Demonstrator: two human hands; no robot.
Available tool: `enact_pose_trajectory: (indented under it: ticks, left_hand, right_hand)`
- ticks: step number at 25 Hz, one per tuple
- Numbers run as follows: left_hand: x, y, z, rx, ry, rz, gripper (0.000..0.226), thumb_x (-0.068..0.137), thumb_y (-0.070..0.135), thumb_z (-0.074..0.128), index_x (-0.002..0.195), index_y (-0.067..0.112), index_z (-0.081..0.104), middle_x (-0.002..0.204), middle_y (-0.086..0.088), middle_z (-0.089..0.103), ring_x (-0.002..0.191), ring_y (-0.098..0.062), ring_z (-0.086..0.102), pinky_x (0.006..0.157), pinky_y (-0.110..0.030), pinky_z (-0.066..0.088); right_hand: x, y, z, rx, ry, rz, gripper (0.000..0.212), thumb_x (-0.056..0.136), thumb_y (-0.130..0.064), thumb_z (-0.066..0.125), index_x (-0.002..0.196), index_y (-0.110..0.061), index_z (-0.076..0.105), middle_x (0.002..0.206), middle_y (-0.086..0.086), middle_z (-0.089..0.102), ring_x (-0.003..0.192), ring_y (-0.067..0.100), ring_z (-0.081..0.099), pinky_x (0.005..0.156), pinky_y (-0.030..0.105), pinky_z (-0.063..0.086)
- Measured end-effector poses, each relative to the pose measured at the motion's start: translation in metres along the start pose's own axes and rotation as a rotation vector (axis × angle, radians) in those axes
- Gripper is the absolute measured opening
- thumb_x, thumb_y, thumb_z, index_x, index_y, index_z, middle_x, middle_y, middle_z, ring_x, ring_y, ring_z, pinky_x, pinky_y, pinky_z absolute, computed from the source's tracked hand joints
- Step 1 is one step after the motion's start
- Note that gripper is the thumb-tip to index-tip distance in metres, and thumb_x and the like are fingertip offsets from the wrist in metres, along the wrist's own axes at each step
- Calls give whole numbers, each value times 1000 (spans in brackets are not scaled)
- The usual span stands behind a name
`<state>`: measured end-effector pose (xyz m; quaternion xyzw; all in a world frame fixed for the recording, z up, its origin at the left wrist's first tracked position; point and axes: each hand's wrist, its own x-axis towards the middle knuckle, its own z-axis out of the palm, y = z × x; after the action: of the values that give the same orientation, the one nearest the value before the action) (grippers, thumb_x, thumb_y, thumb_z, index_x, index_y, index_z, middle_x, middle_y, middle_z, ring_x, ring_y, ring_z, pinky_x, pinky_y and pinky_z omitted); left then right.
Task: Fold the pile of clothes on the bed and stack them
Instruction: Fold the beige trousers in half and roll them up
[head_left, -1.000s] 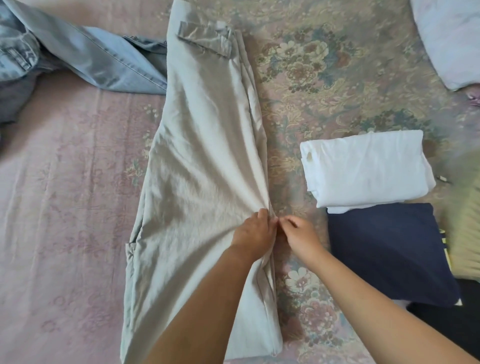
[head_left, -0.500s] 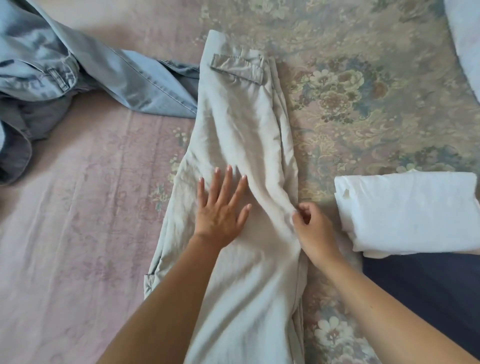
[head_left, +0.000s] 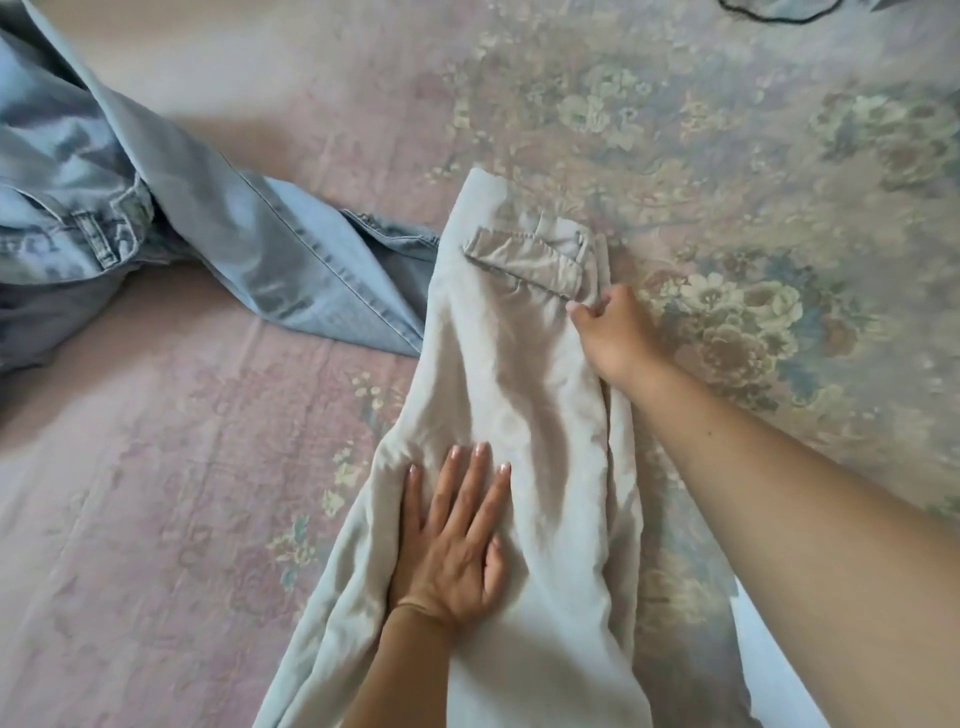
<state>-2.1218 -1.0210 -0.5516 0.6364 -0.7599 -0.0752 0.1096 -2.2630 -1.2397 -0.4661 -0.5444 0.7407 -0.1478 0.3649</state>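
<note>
Pressing flat, fingers straight, left hand (head_left: 449, 540) pins beige trousers (head_left: 514, 395) at frame centre. Right hand (head_left: 613, 332) has slid up the edge, now pinching cloth beside pocket flap (head_left: 524, 260). Smoothing nearly done; fold likely next. Jeans (head_left: 156, 228) unfolded, upper left.

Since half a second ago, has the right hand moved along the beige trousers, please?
Yes. The right hand has slid up the right edge of the beige trousers, away from the person, and now pinches the cloth just below the pocket flap.
</note>
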Motion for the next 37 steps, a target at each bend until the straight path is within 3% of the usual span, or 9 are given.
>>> enact_pose_trajectory:
  ticks: [3,6,10,14,17,20,24,27,37]
  left_hand:
    - [3,-1,0,-16,-12,-4,70,79,33,36,148,18,30,156,-6,26,144,-28,22,114,-59,10]
    - [4,-1,1,4,-19,-2,70,79,35,37,147,18,33,155,-6,28,144,-27,22,114,-59,11]
    - [5,0,2,6,-6,-18,71,75,34,39,144,18,37,152,-7,34,143,-28,23,114,-58,12]
    - [6,1,2,19,-21,-5,72,75,34,40,145,18,36,153,-7,33,144,-28,22,114,-58,12]
    - [7,0,2,23,-7,-14,71,75,34,40,144,18,37,153,-7,32,144,-28,21,114,-58,11]
    - [7,0,0,7,12,-9,70,77,34,38,145,18,34,154,-6,29,144,-27,21,115,-57,9]
    - [7,3,-1,-60,45,-6,71,73,31,40,143,18,39,151,-7,36,143,-22,25,117,-52,7]
    - [10,5,-1,-135,70,-5,67,73,29,41,139,17,48,148,-9,39,140,-20,32,117,-48,11]
    - [12,1,-1,-111,103,2,64,76,28,39,138,15,49,149,-9,40,140,-20,34,116,-52,13]
  right_hand:
    - [24,-8,12,29,5,128,48,89,-37,62,120,-3,47,111,13,58,105,32,57,75,31,40]
    - [30,-13,16,341,3,102,20,89,-27,65,96,-10,58,79,1,59,79,23,58,55,25,38]
    - [39,-2,-2,285,184,-42,16,94,-30,56,93,-14,55,83,0,58,71,14,54,59,17,42]
    - [64,16,-8,218,11,140,23,81,-42,65,89,-21,61,94,9,68,89,30,65,85,48,53]
    - [72,1,-7,534,-105,232,16,82,-24,73,90,-16,61,89,8,71,83,26,69,81,46,56]
    - [67,-14,-25,522,-279,277,12,86,-22,69,91,-12,64,72,1,71,65,15,67,77,36,54]
    - [40,5,-56,420,167,-89,11,89,-18,64,99,-22,64,92,-8,68,83,8,64,74,22,50]
    - [37,46,-42,314,317,58,19,92,-18,59,110,-14,59,103,2,64,93,17,59,75,23,42]
    - [97,28,-33,216,8,228,36,90,-13,62,123,-13,49,121,7,58,107,27,58,92,44,49]
